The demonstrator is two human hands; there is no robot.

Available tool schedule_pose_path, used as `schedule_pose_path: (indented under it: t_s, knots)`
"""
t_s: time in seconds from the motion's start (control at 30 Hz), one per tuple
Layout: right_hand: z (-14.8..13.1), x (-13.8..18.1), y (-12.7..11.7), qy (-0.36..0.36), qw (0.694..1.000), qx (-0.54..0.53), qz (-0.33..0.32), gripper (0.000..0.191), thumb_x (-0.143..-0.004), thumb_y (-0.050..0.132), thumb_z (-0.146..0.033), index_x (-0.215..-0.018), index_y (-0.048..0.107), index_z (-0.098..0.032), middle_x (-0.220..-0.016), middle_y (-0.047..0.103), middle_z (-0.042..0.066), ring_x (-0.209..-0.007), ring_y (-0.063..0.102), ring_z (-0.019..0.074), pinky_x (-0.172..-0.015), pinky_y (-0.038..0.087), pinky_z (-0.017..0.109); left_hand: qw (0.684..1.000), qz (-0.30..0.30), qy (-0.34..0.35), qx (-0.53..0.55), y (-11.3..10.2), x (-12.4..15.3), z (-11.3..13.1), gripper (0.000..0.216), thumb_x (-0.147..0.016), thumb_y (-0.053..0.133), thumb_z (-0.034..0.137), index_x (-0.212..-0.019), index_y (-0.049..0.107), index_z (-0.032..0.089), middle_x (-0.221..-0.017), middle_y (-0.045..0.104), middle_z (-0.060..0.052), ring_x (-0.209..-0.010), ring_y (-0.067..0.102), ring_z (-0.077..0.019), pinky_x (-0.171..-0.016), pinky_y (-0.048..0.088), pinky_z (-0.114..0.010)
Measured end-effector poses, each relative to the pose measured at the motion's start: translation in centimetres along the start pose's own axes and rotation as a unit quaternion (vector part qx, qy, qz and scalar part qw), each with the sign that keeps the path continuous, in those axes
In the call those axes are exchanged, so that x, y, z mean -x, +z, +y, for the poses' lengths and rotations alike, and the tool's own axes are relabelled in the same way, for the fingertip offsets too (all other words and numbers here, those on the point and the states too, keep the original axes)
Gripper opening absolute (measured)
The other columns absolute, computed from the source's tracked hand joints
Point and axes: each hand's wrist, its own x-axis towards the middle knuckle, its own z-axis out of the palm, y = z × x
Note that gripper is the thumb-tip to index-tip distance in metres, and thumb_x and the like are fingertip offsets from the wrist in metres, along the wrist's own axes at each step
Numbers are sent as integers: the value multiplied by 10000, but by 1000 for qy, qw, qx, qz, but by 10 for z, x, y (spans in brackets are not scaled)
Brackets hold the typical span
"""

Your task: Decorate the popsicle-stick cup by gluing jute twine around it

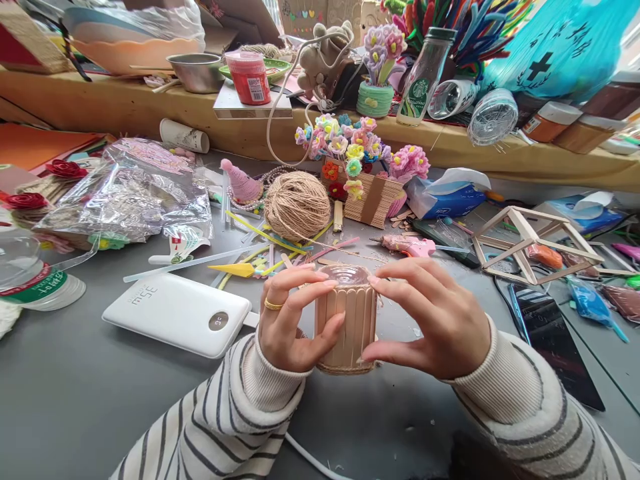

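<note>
A small upturned cup clad in wooden craft sticks (pixel 351 313) stands on the grey table, with twine wound round its base. My left hand (pixel 293 320), with a gold ring, curls round its left side. My right hand (pixel 433 320) grips its right side, fingers pressed to the sticks. A thread of jute runs from the cup back to the twine ball (pixel 297 204) behind it.
A white power bank (pixel 177 312) lies to the left, a pink glue gun (pixel 407 245) and a wooden stick frame (pixel 530 243) to the right. A black phone (pixel 550 340) lies near my right sleeve. Pipe-cleaner flowers (pixel 355 150), bags and bottles crowd the back shelf.
</note>
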Motion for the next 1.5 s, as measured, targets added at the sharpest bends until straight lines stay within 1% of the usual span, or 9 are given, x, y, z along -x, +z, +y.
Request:
schedule_pose_path:
  t_s: [0.1, 0.2, 0.37, 0.63, 0.83, 1.0, 1.1, 1.37, 1.5]
  knots:
    - [-3, 0, 0, 10, 1000, 17, 2, 622, -733, 641, -628, -1021, 619, -76, -1043, 659, 196, -1037, 588, 325, -886, 519, 482, 1000, 2, -6, -7, 0, 0, 2, 311, -762, 656, 197, -1063, 579, 189, -1010, 581, -65, -1005, 575, -224, -941, 501, -380]
    - [-6, 0, 0, 12, 999, 33, -8, 617, -741, 636, -618, -1038, 611, -78, -1130, 623, 214, -1131, 540, 354, -943, 482, 521, 1000, 3, -4, -9, 0, 0, 2, 309, -769, 653, 196, -1069, 580, 185, -1010, 586, -66, -1001, 576, -221, -943, 501, -378]
    - [-5, 2, 1, 15, 998, 49, -24, 532, -781, 632, -544, -1070, 576, -101, -1180, 603, 214, -1166, 524, 356, -957, 474, 541, 1000, 11, -15, 9, 2, 4, 1, 413, -799, 642, 259, -1190, 534, 180, -1041, 611, -78, -1023, 589, -232, -933, 496, -386]
    - [-5, 2, 2, 20, 999, 36, -23, 503, -786, 633, -509, -1104, 543, -130, -1180, 605, 207, -1178, 528, 360, -955, 475, 562, 986, 36, -96, 134, 3, 12, 0, 506, -840, 562, 251, -1324, 428, 196, -1043, 652, -89, -993, 613, -234, -943, 461, -466]
    - [-4, 2, 4, 23, 999, 26, -18, 515, -785, 633, -520, -1096, 552, -118, -1169, 605, 216, -1184, 524, 367, -956, 469, 576, 976, 43, -132, 169, 1, 12, 1, 451, -865, 529, 230, -1307, 446, 197, -1033, 674, -78, -1005, 626, -221, -959, 460, -452]
    - [-3, 3, 4, 25, 999, 25, -15, 543, -769, 642, -543, -1088, 558, -111, -1171, 604, 216, -1177, 525, 375, -947, 468, 583, 950, 46, -191, 242, 1, 13, 0, 372, -891, 502, 248, -1261, 498, 206, -1038, 694, -73, -1017, 632, -211, -977, 448, -426]
    - [-3, 3, 5, 27, 999, 21, -13, 536, -782, 624, -548, -1103, 550, -126, -1167, 606, 209, -1186, 523, 367, -949, 467, 579, 934, 57, -223, 274, 2, 13, -1, 340, -894, 504, 270, -1229, 524, 219, -1021, 708, -66, -985, 651, -209, -945, 471, -415]
    - [-4, 4, 5, 39, 999, 25, -16, 523, -785, 619, -544, -1119, 536, -150, -1184, 609, 200, -1183, 529, 372, -933, 466, 578, 910, 84, -262, 309, 3, 8, -1, 279, -869, 550, 317, -1126, 592, 217, -957, 733, -62, -913, 690, -199, -839, 542, -354]
    - [-3, 4, 5, 35, 999, 29, -21, 525, -780, 632, -536, -1110, 537, -138, -1185, 611, 205, -1169, 538, 376, -923, 470, 576, 905, 77, -284, 307, 3, 8, -7, 268, -867, 564, 345, -1105, 603, 228, -964, 737, -65, -926, 692, -192, -793, 560, -319]
